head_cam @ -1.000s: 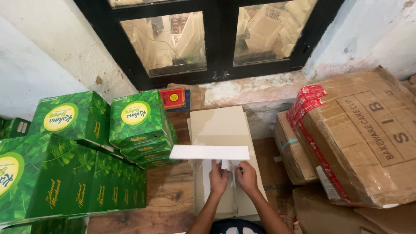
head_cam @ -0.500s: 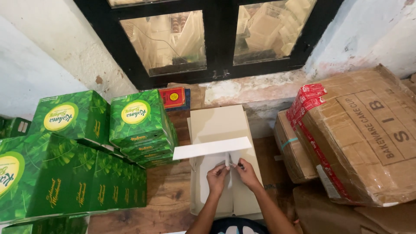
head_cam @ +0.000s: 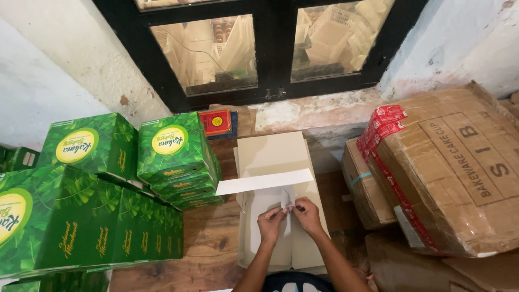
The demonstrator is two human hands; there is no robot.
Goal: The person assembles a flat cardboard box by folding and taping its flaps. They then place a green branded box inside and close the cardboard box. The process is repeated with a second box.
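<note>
– What is the person doing right now?

– Folding a flat white box (head_cam: 281,216) into shape. It lies on the wooden floor (head_cam: 211,243), right in front of them, below the black window (head_cam: 270,48). The left hand (head_cam: 271,220) and the right hand (head_cam: 307,212) meet over a small paper flap (head_cam: 285,198) in the middle of the box.

– How is each grip?

– Both are narrow. The fingertips of each hand pinch that little flap, one from each side. A long white flap (head_cam: 265,181) stands up just behind the hands.

– Which step is it, do you think?

– I think the box is partly made. The back is up, but the sides look flat. The next move, I guess, needs a soft push so the small flap bends on its line and does not tear.

– How many things are there?

– One white box in hand. Green boxes (head_cam: 97,205) are stacked on the left. I count two on top at the back and a lower row in front, but I cannot tell the whole number. On the right there is one big brown carton (head_cam: 459,173) with red tape, one smaller brown carton (head_cam: 367,184) beside it, and more below. One small red pack (head_cam: 215,122) sits by the window.
</note>
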